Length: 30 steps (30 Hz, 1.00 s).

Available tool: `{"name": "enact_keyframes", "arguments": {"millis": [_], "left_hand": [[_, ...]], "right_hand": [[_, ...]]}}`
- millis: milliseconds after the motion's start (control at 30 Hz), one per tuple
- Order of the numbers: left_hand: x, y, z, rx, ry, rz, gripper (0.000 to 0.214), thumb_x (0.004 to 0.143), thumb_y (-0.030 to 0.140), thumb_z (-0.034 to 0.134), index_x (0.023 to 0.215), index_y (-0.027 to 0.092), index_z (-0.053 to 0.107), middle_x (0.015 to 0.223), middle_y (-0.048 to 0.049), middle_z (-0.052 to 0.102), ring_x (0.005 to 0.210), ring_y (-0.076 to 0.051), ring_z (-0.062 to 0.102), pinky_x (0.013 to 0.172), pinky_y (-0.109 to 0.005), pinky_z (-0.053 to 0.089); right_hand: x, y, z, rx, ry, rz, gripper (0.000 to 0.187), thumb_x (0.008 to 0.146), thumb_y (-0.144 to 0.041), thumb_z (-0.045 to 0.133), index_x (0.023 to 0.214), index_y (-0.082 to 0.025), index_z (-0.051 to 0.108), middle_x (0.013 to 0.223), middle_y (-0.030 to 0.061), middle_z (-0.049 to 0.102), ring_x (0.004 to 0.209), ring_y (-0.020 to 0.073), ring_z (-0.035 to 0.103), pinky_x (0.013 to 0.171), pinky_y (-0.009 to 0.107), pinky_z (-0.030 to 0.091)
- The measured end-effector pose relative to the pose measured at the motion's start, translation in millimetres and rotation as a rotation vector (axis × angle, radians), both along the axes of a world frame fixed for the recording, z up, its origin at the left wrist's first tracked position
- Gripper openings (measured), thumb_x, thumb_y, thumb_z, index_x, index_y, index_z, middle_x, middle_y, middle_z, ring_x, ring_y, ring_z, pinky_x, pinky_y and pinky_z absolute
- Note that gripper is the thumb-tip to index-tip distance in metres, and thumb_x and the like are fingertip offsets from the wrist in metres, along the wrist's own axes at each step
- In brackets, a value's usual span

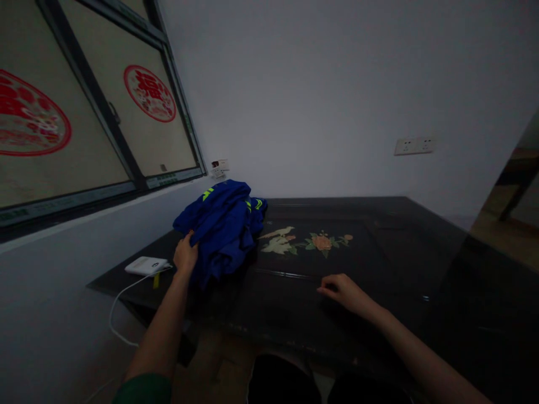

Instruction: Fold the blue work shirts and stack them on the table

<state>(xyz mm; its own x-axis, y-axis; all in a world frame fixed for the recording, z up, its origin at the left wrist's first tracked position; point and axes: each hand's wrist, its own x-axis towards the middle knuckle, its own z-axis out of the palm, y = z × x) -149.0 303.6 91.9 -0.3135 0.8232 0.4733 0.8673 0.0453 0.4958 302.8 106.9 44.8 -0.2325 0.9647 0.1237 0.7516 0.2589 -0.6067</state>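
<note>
A crumpled heap of blue clothing (229,224) with yellow-green stripes lies on the left part of the dark table (379,269). My left hand (186,255) grips the cloth at its left edge, fingers closed on a fold. Over the front middle of the table, apart from the clothing, is my right hand (342,290). Its fingers are loosely curled in and no object shows in them. Beside my left hand lies a white power bank (146,265) with a white cable (115,306) running down off the table edge.
A bird-and-flower inlay (322,242) decorates the tabletop. Behind stands a pale wall with a socket plate (415,146) and plugs (219,167) in the corner. A sliding window (105,106) with round red stickers is on the left. My knees (282,381) are below the front edge.
</note>
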Motion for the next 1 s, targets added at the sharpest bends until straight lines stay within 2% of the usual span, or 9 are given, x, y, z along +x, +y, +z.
{"name": "enact_keyframes", "arguments": {"millis": [100, 200, 367, 567, 667, 733, 833, 900, 1000], "left_hand": [[-2, 4, 18.8, 0.154, -0.032, -0.053, 0.039, 0.086, 0.024, 0.045, 0.121, 0.017, 0.062, 0.113, -0.0142, 0.062, 0.109, -0.031, 0.056, 0.097, -0.044, 0.043], [13, 4, 52.7, 0.320, -0.097, -0.196, 0.039, 0.083, 0.020, 0.045, 0.118, 0.017, 0.063, 0.111, -0.0097, 0.064, 0.107, -0.026, 0.057, 0.098, -0.037, 0.043], [65, 2, 109.9, 0.391, -0.294, -0.438, 0.035, 0.080, 0.022, 0.049, 0.110, 0.018, 0.067, 0.100, -0.0040, 0.068, 0.093, -0.020, 0.060, 0.089, -0.031, 0.047], [137, -18, 153.6, 0.360, -0.507, -0.725, 0.027, 0.077, 0.021, 0.054, 0.098, 0.017, 0.070, 0.097, -0.0031, 0.067, 0.088, -0.018, 0.061, 0.081, -0.029, 0.050], [173, -53, 167.5, 0.268, -0.618, -0.842, 0.026, 0.079, 0.020, 0.054, 0.101, 0.018, 0.068, 0.084, -0.0010, 0.065, 0.072, -0.015, 0.060, 0.066, -0.025, 0.050], [197, -85, 171.5, 0.204, -0.634, -0.948, 0.025, 0.082, 0.021, 0.054, 0.104, 0.020, 0.066, 0.074, 0.0014, 0.060, 0.059, -0.012, 0.055, 0.055, -0.021, 0.047], [232, -133, 170.0, 0.120, -0.622, -1.156, 0.024, 0.085, 0.020, 0.052, 0.105, 0.020, 0.065, 0.071, 0.0025, 0.058, 0.054, -0.009, 0.053, 0.050, -0.018, 0.045], [250, -156, 167.2, 0.053, -0.628, -1.270, 0.023, 0.086, 0.020, 0.051, 0.106, 0.020, 0.065, 0.074, 0.0015, 0.059, 0.058, -0.010, 0.056, 0.053, -0.019, 0.047], [267, -166, 165.8, -0.040, -0.665, -1.360, 0.028, 0.089, 0.023, 0.049, 0.113, 0.020, 0.063, 0.078, 0.0000, 0.062, 0.063, -0.012, 0.060, 0.058, -0.022, 0.051]], "right_hand": [[-1, 1, -1.2, -0.010, 0.040, 0.004, 0.026, 0.087, -0.033, 0.053, 0.072, -0.017, 0.065, 0.066, 0.0021, 0.062, 0.062, 0.0143, 0.053, 0.058, 0.025, 0.033], [-2, 2, -0.4, -0.012, 0.084, 0.003, 0.028, 0.087, -0.036, 0.052, 0.070, -0.017, 0.063, 0.065, 0.0012, 0.060, 0.062, 0.0140, 0.052, 0.058, 0.025, 0.032], [-2, 0, 9.2, 0.004, 0.166, -0.009, 0.032, 0.087, -0.040, 0.049, 0.069, -0.017, 0.060, 0.064, 0.0010, 0.057, 0.062, 0.0137, 0.050, 0.058, 0.025, 0.034], [-7, -6, 27.6, 0.077, 0.325, -0.023, 0.025, 0.085, -0.041, 0.051, 0.080, -0.019, 0.061, 0.070, 0.0020, 0.060, 0.064, 0.0145, 0.054, 0.058, 0.025, 0.040], [-14, -6, 36.6, 0.178, 0.443, -0.089, 0.026, 0.081, -0.038, 0.056, 0.099, -0.020, 0.061, 0.082, 0.0042, 0.061, 0.070, 0.0160, 0.057, 0.058, 0.025, 0.043], [-19, -8, 44.1, 0.271, 0.546, -0.138, 0.044, 0.078, -0.037, 0.061, 0.118, -0.022, 0.055, 0.101, 0.0083, 0.061, 0.087, 0.0198, 0.059, 0.061, 0.026, 0.048], [-21, -15, 58.3, 0.397, 0.668, -0.174, 0.073, 0.072, -0.039, 0.069, 0.138, -0.030, 0.039, 0.134, 0.0106, 0.047, 0.119, 0.0247, 0.049, 0.077, 0.033, 0.054], [-17, -23, 68.9, 0.431, 0.684, -0.174, 0.067, 0.073, -0.041, 0.069, 0.135, -0.031, 0.044, 0.139, 0.0086, 0.046, 0.125, 0.0254, 0.046, 0.089, 0.037, 0.051], [1, -40, 85.0, 0.429, 0.666, -0.223, 0.038, 0.079, -0.046, 0.063, 0.110, -0.024, 0.063, 0.119, 0.0075, 0.063, 0.115, 0.0260, 0.055, 0.094, 0.038, 0.047]]}}
